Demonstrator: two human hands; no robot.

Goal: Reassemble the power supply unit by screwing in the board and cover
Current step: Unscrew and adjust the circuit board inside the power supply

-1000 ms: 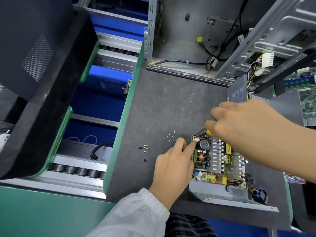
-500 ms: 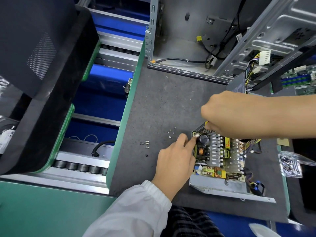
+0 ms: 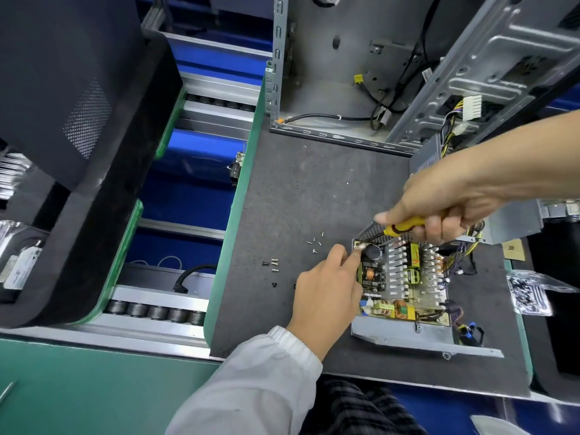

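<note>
Seating the corner screw [image 3: 361, 245] comes first: your left hand [image 3: 326, 288] pinches it with thumb and forefinger at the board's [image 3: 405, 277] far-left corner, inside the open case [image 3: 405, 332] on the mat [image 3: 314, 189]. Your right hand [image 3: 452, 196] grips the yellow screwdriver [image 3: 405, 227], slanted towards that corner. Set the tip squarely in the head before releasing the pinch, then turn gently. Spare screws [image 3: 315, 243] lie just left.

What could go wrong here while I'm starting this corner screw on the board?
1. The left hand has its fingertips at the board corner, right beside the screwdriver tip: a slip could jab them.
2. The loose screws lie beside that hand on the mat; a nudge could scatter them.
</note>
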